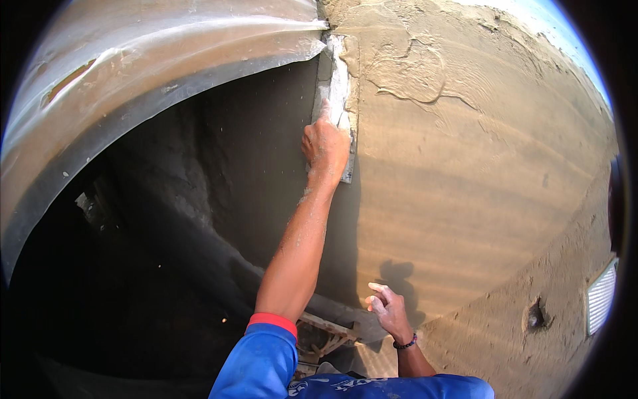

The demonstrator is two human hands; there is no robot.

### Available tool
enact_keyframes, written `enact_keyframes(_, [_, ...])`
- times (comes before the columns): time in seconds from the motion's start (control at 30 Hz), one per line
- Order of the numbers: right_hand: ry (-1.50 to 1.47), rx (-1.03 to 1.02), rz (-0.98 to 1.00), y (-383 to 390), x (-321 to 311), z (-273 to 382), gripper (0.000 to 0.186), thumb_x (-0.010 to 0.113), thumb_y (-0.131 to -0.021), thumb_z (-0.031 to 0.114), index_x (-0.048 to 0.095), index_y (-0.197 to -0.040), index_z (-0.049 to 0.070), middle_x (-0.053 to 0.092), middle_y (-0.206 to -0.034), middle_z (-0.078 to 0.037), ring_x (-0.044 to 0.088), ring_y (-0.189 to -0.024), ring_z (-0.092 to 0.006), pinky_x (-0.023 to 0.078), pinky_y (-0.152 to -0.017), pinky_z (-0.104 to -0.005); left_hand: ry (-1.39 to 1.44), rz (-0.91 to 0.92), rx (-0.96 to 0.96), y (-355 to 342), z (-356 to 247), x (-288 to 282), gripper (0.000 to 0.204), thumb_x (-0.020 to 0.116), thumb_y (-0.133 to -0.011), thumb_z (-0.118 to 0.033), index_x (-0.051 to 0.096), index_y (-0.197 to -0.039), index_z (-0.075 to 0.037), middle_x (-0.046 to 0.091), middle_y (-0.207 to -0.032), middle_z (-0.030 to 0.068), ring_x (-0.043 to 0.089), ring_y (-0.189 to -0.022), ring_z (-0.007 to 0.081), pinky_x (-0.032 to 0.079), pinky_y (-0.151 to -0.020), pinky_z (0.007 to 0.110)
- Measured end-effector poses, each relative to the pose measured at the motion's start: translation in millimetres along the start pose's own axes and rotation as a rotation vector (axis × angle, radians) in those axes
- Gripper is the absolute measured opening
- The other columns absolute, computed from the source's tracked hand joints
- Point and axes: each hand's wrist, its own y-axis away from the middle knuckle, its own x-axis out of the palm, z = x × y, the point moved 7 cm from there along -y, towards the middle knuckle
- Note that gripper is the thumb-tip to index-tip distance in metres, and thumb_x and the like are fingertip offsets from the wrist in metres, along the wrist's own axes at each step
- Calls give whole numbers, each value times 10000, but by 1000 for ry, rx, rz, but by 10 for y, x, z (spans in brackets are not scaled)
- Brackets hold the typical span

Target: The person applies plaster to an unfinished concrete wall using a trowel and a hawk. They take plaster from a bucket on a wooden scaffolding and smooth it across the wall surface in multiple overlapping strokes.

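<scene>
text | white print (352,383) on blue shirt (435,387) | too small to read

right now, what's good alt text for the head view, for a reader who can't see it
The left hand holds a long flat trowel against a plastered wall, at the line between sun and shade. Lower down, the right hand is empty, a beaded bracelet at its wrist. A pale sheet spans the upper left.
</scene>
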Motion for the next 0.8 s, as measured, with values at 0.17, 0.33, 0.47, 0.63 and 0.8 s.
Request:
enact_keyframes(0.17, [-32, 6, 67, 191, 170, -46, 333, 554, -908, 41, 575, -1237, -4, 693, -821, -98, 637, -683, -118, 538, -669, -265, -18, -8, -39, 602, 861, 56, 484, 642, -881, -273, 570, -1299, -41, 666, -853, 285, 656, -811, 439, 516, -741, 491])
enact_keyframes(0.33, [-54, -19, -32, 297, 129, -2, 346, 556, -895, 21, 566, -1239, -13, 685, -874, -103, 643, -729, -126, 541, -698, -277, 223, -124, 0, 1470, 1263, 19, 450, 677, -865, -183, 586, -1255, 22, 676, -944, 279, 689, -847, 379, 525, -760, 427])
enact_keyframes(0.47, [-137, -284, -252, 130, -24, 616, 397, 542, -880, -1, 522, -1274, -40, 644, -1085, -151, 648, -900, -167, 542, -795, -287, 417, -39, -141, 1791, 678, -19, 543, 676, -846, -47, 461, -1338, 34, 680, -1042, 176, 669, -885, 233, 527, -787, 338])
enact_keyframes(0.63, [306, -759, -453, -106, -220, 1787, 453, 559, -826, -56, 504, -1276, -56, 599, -1138, -245, 625, -1005, -353, 508, -871, -414, 982, 226, -316, 1748, -78, 53, 481, 627, -855, -22, 435, -1290, 49, 622, -1064, 130, 606, -958, 131, 519, -792, 281])
enact_keyframes(0.8, [273, -711, -415, -519, -334, 1876, 464, 563, -861, 12, 455, -1307, -55, 598, -1122, -263, 593, -1002, -437, 461, -901, -461, 1180, 446, -406, 1757, -293, 214, 317, 600, -940, -151, 498, -1162, 52, 592, -1033, 103, 584, -919, 141, 505, -794, 282])
